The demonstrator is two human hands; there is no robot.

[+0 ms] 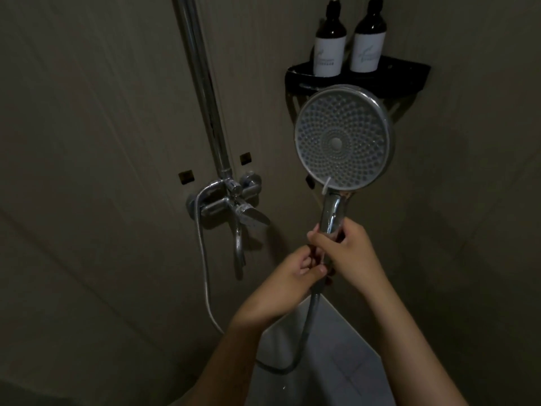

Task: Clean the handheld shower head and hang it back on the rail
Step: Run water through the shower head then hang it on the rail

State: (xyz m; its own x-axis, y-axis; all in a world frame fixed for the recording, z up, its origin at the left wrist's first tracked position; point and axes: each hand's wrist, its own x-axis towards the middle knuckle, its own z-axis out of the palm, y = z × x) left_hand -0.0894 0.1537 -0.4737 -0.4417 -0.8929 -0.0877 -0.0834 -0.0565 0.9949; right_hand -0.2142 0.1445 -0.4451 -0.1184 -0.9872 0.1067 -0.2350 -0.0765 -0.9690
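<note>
Overhead, the handheld shower head (344,139) is held upright off the rail (205,83), its round nozzle face turned toward the camera and standing at twelve o'clock from both hands. The right hand (348,253) grips the chrome handle from the three o'clock side, fingers curled around the shaft just below the neck. The left hand (289,276) sits directly beneath it, at about seven o'clock from the right, touching it; its fingers and thumb pinch the handle's lower end where the hose (307,326) joins, though the exact contact is partly hidden. From there the hose drops toward six o'clock, loops low over the pale tiled floor (351,370), and climbs to the mixer tap (231,203), which is fixed to the wall at nine o'clock from the shower head, at the foot of the rail. The rail rises toward twelve o'clock from the tap, well apart from the shower head. Behind the head's upper rim, a black corner shelf (409,71) carries two dark pump bottles (329,48) with white labels, side by side.
</note>
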